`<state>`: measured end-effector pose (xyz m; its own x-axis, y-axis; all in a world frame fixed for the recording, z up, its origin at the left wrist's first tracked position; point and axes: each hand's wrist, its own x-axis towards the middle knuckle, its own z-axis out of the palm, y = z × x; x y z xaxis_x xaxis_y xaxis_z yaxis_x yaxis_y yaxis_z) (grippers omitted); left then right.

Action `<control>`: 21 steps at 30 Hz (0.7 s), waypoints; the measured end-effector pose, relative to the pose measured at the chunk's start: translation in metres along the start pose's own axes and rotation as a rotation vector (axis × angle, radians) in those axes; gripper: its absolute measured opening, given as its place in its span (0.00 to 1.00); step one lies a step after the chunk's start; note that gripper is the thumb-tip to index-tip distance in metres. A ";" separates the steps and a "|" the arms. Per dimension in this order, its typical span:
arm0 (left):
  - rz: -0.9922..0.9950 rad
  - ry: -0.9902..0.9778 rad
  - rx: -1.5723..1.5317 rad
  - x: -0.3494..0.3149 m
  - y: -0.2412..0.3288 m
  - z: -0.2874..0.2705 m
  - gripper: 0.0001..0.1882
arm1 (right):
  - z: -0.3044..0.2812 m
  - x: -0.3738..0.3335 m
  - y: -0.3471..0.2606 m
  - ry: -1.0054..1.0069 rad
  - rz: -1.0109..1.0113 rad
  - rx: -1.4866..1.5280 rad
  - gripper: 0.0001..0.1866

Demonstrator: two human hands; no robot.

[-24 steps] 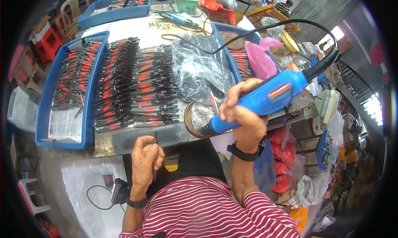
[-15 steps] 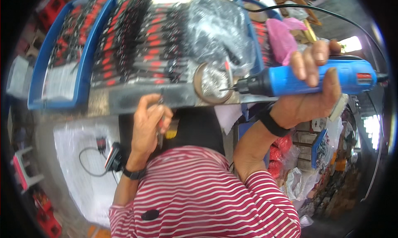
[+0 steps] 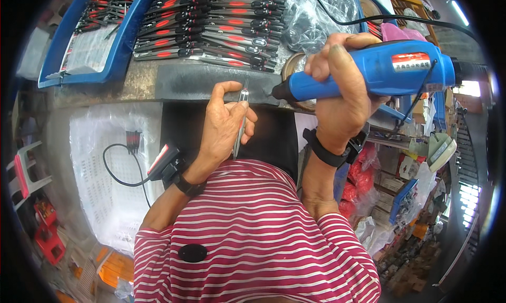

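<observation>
My left hand (image 3: 224, 122) is closed round a slim grey hand tool (image 3: 240, 131), held nearly upright in front of the bench's front edge. The tool's shiny top end stands above my thumb and its thin end reaches down toward my striped shirt. My right hand (image 3: 345, 89) grips a blue electric screwdriver (image 3: 377, 63), its black nose pointing left toward the tool but apart from it. A dark mat (image 3: 184, 82) lies on the bench edge behind my left hand. Partly hidden behind my right hand is a round dish (image 3: 289, 71).
Grey hand tools with red ovals (image 3: 232, 37) lie stacked at the back. A blue tray (image 3: 113, 58) of similar tools stands at left, clear plastic bags (image 3: 311, 23) at right. A black cable (image 3: 390, 22) runs to the right. Below left is a plastic-lined box (image 3: 105, 197).
My left hand with the slim tool has moved right and up. The screwdriver has come left and up, its nose now nearer the tool and over the dish's edge.
</observation>
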<state>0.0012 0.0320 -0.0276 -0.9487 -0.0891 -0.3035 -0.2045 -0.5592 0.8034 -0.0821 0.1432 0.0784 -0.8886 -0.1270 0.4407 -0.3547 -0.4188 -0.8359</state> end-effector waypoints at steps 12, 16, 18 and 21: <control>-0.092 0.063 -0.103 -0.001 0.000 0.006 0.13 | 0.012 -0.003 0.028 -0.140 -0.029 0.036 0.14; -0.105 0.072 -0.105 0.000 0.001 0.007 0.13 | 0.011 -0.006 0.030 -0.104 0.008 0.008 0.12; -0.104 0.074 -0.096 0.000 0.001 0.008 0.13 | 0.012 -0.006 0.027 -0.099 0.004 -0.082 0.12; -0.099 0.081 -0.081 0.000 0.000 0.008 0.13 | 0.016 -0.004 0.023 -0.096 0.010 -0.187 0.12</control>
<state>-0.0007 0.0390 -0.0235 -0.9016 -0.0951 -0.4219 -0.2726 -0.6325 0.7250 -0.0820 0.1202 0.0628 -0.8636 -0.2190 0.4541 -0.4020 -0.2444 -0.8824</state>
